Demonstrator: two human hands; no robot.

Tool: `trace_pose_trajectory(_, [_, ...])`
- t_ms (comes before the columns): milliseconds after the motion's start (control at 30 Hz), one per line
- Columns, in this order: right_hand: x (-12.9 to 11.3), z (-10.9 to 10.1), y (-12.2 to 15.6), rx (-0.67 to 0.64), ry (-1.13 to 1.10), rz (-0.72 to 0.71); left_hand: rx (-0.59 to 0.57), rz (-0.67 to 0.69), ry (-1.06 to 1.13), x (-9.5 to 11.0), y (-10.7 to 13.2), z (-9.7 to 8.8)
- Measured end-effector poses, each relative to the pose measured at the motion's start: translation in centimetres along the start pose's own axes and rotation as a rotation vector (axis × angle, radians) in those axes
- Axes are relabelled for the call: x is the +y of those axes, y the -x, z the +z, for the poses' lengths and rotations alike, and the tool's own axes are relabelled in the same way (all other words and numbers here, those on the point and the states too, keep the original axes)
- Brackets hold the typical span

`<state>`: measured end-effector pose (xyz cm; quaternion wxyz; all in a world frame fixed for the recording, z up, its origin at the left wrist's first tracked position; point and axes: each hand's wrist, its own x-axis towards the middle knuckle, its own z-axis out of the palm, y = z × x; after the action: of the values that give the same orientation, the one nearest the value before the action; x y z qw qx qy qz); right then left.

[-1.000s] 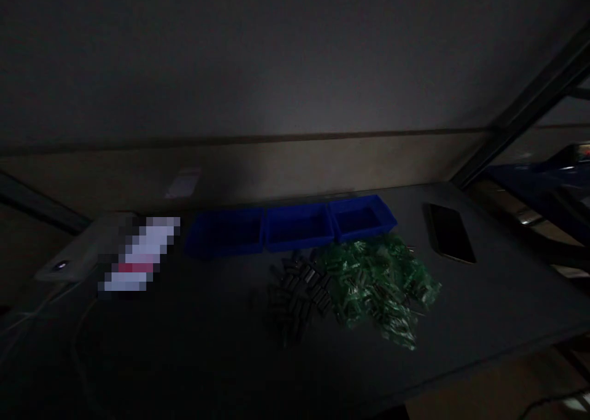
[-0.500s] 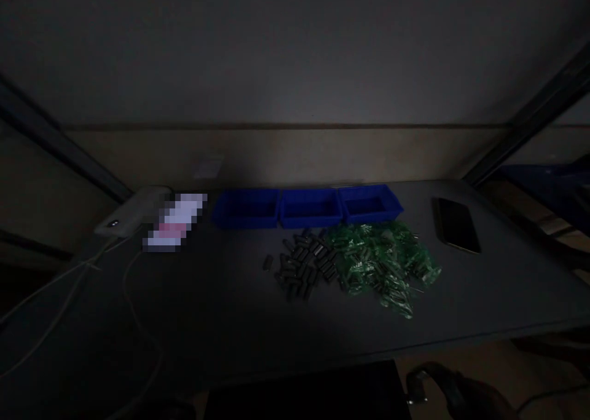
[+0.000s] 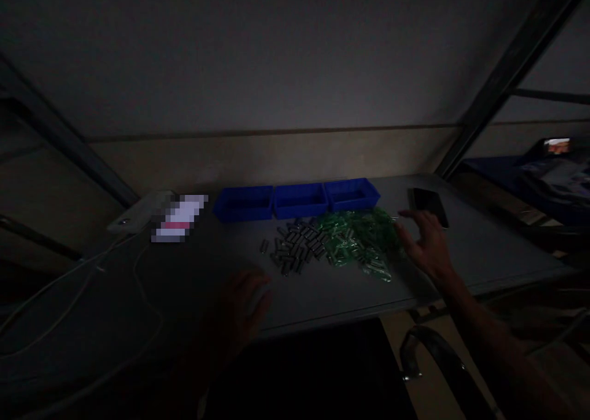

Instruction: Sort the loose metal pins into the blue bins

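Observation:
My left hand [image 3: 243, 300] is over the near part of the dark table, thumb and fingers apart, with nothing in it. Just beyond it lies a heap of small metal cylinders [image 3: 297, 245], one of them a little apart on the left. Touching the heap on its right is a crumpled pile of green plastic packaging [image 3: 357, 241] with more metal pieces among it. My right hand [image 3: 424, 241] is at the right edge of that pile, fingers spread and nothing held; whether the fingertips touch the plastic I cannot tell.
Three blue bins [image 3: 300, 202] stand in a row behind the heap. A lit phone, blurred out [image 3: 180, 218], and a white device [image 3: 141, 214] with cables lie at left. A dark phone [image 3: 428, 203] lies at right. A chair [image 3: 313, 371] stands at the near edge.
Both my hands have come into view over the table, the left before the cylinders, the right beside the green plastic. The view has shifted slightly; the objects seem to lie as before.

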<state>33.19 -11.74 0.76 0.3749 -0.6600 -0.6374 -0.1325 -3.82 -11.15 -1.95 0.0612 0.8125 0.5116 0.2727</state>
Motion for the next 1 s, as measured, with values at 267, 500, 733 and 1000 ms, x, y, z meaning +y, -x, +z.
trace_pose_trajectory(267, [3.0, 7.1, -1.9, -0.345, 0.011, 0.106, -0.09, 0.106, 0.008, 0.4, -9.7, 4.0])
trace_pose_trajectory(500, [-0.4, 7.5, -0.7, -0.362, -0.04, 0.025, -0.153, 0.203, 0.06, 0.0, -10.8, 5.4])
trace_pose_trajectory(733, [-4.3, 9.2, -0.3, -0.342, -0.048, 0.01, -0.135, 0.178, 0.148, -0.7, -10.9, 5.8])
trace_pose_trajectory(1000, [-7.4, 9.8, -0.4, -0.335, -0.077, -0.001, -0.114, 0.137, 0.259, -0.5, -10.9, 6.0])
